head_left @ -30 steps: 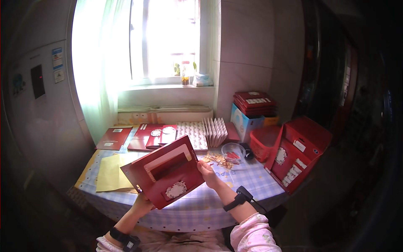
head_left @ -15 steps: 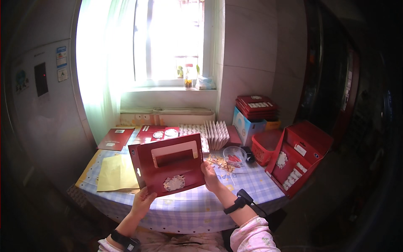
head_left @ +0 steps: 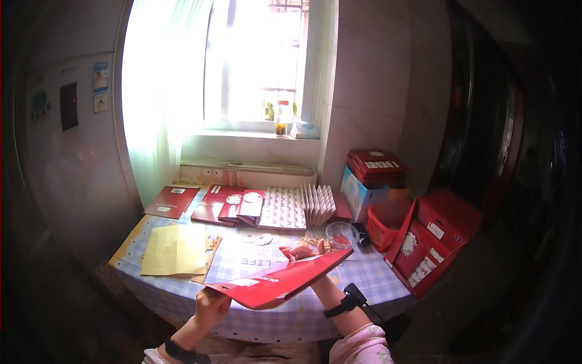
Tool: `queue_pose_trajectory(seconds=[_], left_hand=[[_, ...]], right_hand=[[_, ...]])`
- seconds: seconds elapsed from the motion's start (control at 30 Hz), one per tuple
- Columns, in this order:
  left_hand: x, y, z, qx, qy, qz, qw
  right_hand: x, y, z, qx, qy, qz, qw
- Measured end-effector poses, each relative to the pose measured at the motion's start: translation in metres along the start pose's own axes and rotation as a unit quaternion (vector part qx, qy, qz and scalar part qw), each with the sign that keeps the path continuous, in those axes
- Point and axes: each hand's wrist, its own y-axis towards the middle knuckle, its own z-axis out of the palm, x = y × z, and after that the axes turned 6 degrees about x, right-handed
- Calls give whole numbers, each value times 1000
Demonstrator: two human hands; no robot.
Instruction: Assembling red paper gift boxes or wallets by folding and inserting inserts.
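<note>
Red folded card box [head_left: 279, 280] pinched flat between left grip [head_left: 212, 306] and right grip [head_left: 301, 250], yellow sheet [head_left: 174, 250] leftward on bench [head_left: 254, 315].

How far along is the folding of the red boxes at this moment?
Done, it seems: red boxes stacked at the wall and more standing right of the table. In hand: the left hand and right hand hold one flat red carton, not yet shaped. Left: flat red sheets on the table.

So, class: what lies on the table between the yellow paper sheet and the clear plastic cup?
In the head view, between the yellow sheet and clear cup lie white doilies on the checked tablecloth.
</note>
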Motion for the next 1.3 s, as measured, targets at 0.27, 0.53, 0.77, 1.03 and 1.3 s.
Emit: queue_pose_trajectory(seconds=[0.27, 0.53, 0.77, 1.03, 1.3], left_hand=[[6, 1, 0, -1, -24, -10, 1000], [32, -16, 4, 22, -21, -39, 999], [60, 12, -9, -10, -181, -182, 966], [130, 73, 4, 321, -360, -233, 845], [170, 106, 90, 507, -389, -214, 739]], right_hand=[[-2, 0, 1, 51, -88, 25, 994], [5, 0, 14, 78, -186, 61, 978], [-2, -1, 9, -136, -177, -5, 975], [17, 25, -16, -286, -372, -86, 879], [90, 69, -75, -340, -746, -46, 570]])
